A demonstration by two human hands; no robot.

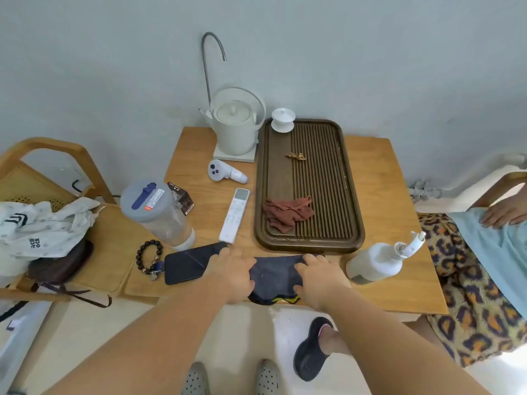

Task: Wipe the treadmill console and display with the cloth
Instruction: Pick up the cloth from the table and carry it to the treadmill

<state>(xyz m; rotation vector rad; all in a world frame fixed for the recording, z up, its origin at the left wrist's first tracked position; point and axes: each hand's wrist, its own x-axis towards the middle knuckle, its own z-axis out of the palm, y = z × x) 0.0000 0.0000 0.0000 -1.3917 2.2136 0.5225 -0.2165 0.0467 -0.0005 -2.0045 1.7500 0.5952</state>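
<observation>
Both of my hands rest on the dark cloth (272,276) at the near edge of the wooden table (385,195). My left hand (232,276) lies palm-down with fingers loosely spread over the cloth's left end; my right hand (318,277) curls its fingers onto the right end. The cloth sits between a black phone (185,266) and a white pump bottle (376,262), just below the tea tray (353,223).

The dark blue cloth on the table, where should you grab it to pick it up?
Pinch the dark blue cloth at its near edge, coming from the wooden table's front. It lies flat, and that edge overhangs slightly, so fingers could probably slip under between the left hand and right hand.
</observation>
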